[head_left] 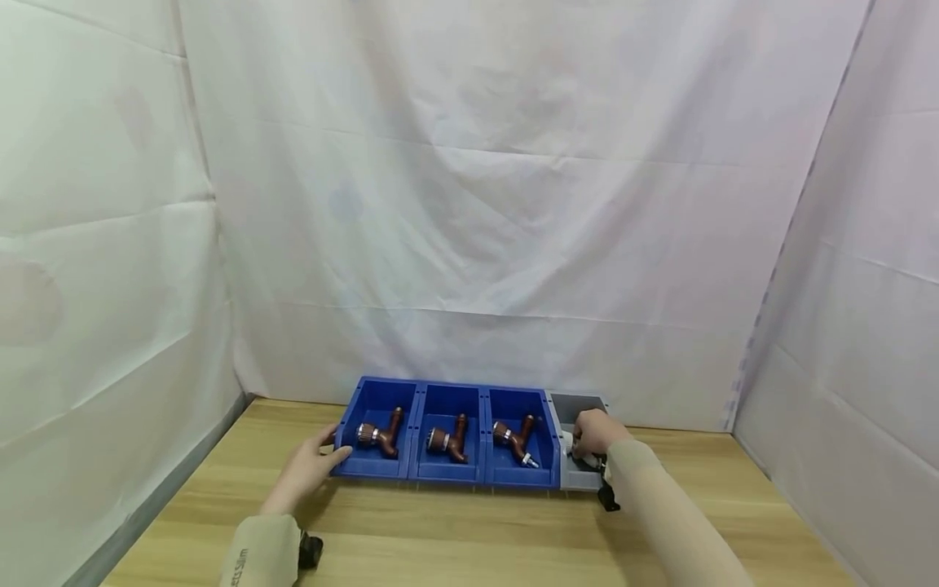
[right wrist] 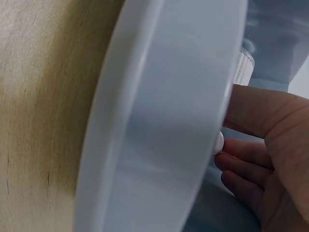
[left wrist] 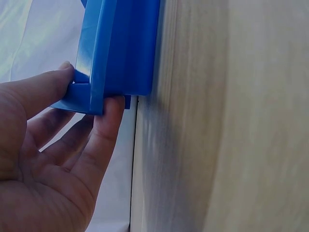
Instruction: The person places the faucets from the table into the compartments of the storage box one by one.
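Note:
My left hand [head_left: 308, 463] grips the left end of a row of joined blue bins [head_left: 447, 471], thumb on the wall and fingers beneath the lip. In the left wrist view that blue end wall [left wrist: 128, 48] shows close up. At the row's right end my right hand [head_left: 597, 432] reaches into a grey bin [head_left: 582, 479]. Its fingers pinch a white fitting with a ribbed end [right wrist: 245, 66], mostly hidden by the hand and the bin wall [right wrist: 169, 111]. Brown tap-like fittings with knurled knobs lie in the blue bins: a left one [head_left: 385, 436], a middle one [head_left: 451, 440] and a right one [head_left: 517, 440].
The bins stand near the back of a wooden table [head_left: 440, 538]. White cloth hangs behind [head_left: 477, 244] and on both sides. A silver nozzle [head_left: 530, 461] projects from the right brown fitting.

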Action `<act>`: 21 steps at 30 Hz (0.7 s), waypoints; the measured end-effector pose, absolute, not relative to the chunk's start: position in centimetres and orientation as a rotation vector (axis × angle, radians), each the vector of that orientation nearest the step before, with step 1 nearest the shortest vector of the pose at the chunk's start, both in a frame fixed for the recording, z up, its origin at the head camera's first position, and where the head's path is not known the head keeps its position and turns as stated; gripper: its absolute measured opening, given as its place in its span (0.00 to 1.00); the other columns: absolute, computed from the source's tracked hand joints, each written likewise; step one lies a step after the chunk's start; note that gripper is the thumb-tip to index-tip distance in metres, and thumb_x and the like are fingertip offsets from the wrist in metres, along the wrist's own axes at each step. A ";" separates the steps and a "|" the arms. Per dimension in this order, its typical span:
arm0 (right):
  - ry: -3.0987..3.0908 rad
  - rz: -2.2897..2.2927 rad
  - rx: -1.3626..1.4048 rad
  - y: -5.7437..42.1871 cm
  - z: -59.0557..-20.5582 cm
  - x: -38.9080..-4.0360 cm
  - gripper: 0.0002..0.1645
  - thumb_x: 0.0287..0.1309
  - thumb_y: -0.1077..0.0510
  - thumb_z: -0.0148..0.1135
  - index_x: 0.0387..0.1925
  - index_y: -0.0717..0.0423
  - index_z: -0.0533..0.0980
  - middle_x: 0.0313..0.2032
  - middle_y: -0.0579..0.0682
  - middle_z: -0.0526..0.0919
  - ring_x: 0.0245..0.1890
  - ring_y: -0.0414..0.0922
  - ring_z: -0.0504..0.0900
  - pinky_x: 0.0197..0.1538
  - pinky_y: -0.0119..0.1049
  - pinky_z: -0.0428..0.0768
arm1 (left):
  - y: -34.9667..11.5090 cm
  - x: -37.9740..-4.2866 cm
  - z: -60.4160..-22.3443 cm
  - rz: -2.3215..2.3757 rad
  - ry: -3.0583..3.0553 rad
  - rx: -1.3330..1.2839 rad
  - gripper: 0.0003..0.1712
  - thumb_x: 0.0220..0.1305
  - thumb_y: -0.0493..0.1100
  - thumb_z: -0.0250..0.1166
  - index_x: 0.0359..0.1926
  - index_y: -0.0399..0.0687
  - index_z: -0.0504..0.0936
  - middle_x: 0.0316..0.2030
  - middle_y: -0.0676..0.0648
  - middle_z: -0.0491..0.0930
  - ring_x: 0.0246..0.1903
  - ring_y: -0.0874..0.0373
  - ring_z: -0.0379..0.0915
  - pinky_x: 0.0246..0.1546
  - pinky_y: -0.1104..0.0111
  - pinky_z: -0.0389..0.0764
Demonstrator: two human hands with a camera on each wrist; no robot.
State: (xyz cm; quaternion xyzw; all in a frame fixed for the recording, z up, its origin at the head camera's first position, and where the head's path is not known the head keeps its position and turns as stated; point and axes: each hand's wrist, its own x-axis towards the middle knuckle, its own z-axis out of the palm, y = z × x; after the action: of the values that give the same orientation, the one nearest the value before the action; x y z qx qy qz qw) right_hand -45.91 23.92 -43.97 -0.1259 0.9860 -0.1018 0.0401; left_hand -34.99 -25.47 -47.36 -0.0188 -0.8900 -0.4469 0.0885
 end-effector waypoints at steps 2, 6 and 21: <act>3.028 -0.311 -0.389 23.9 -44.0 -46.1 0.11 0.45 0.61 0.75 0.18 0.51 0.79 0.20 0.45 0.76 0.20 0.42 0.71 0.25 0.37 0.69 | -25.6 -35.2 -47.4 -1.320 -2.646 -0.065 0.34 0.69 0.44 0.61 0.69 0.30 0.62 0.59 0.25 0.68 0.54 0.30 0.71 0.50 0.44 0.74; 3.032 -0.305 -0.409 24.0 -44.0 -46.1 0.11 0.45 0.62 0.75 0.18 0.51 0.79 0.21 0.45 0.76 0.20 0.42 0.71 0.25 0.37 0.70 | -25.5 -35.2 -47.5 -1.295 -2.633 -0.095 0.33 0.68 0.41 0.61 0.67 0.29 0.63 0.57 0.25 0.70 0.53 0.30 0.71 0.51 0.43 0.73; 3.039 -0.328 -0.430 23.9 -44.0 -45.7 0.12 0.45 0.63 0.75 0.16 0.52 0.78 0.18 0.44 0.74 0.18 0.41 0.68 0.23 0.36 0.68 | -25.3 -34.8 -47.1 -1.292 -2.632 -0.080 0.33 0.68 0.40 0.61 0.67 0.28 0.63 0.57 0.25 0.71 0.52 0.31 0.72 0.50 0.44 0.74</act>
State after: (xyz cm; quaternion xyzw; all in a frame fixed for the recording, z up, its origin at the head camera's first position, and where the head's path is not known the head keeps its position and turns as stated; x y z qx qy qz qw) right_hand -45.73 23.91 -44.00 -0.1393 0.9842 -0.1061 0.0273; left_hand -34.79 -25.25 -47.05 -0.0270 -0.8925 -0.4380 0.1042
